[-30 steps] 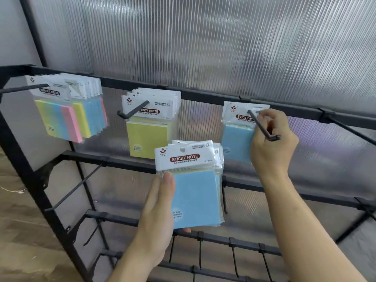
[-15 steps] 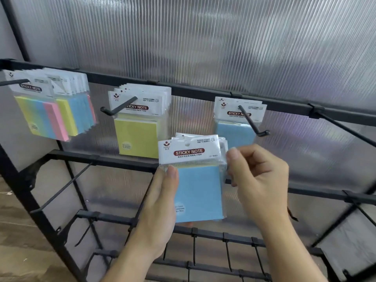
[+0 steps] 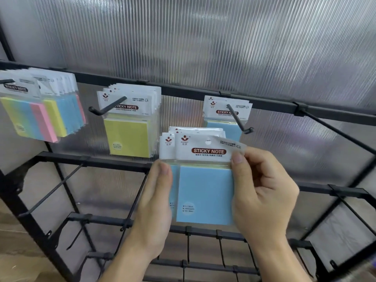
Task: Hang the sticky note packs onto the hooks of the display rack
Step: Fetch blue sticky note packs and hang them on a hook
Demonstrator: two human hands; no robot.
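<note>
Blue plastic-wrapped sticky note packs (image 3: 203, 192) sit in the left hand's (image 3: 154, 204) curled grip; the right hand (image 3: 262, 192) pinches the front pack's header corner (black metal hook (image 3: 238, 119) just above-right, nearer it).

Four hooks (image 3: 335, 131) show on the display rack's top rail (image 3: 183, 92), and three of them carry sticky note packs: one bunch of multicolour packs (image 3: 34, 119), one bunch of yellow packs (image 3: 127, 137) and two hanging blue packs (image 3: 222, 127). Below that rail, two hands, the left hand (image 3: 154, 210) and the right hand (image 3: 262, 196), hold one stack of blue packs (image 3: 203, 192), at least three by their header cards.
</note>
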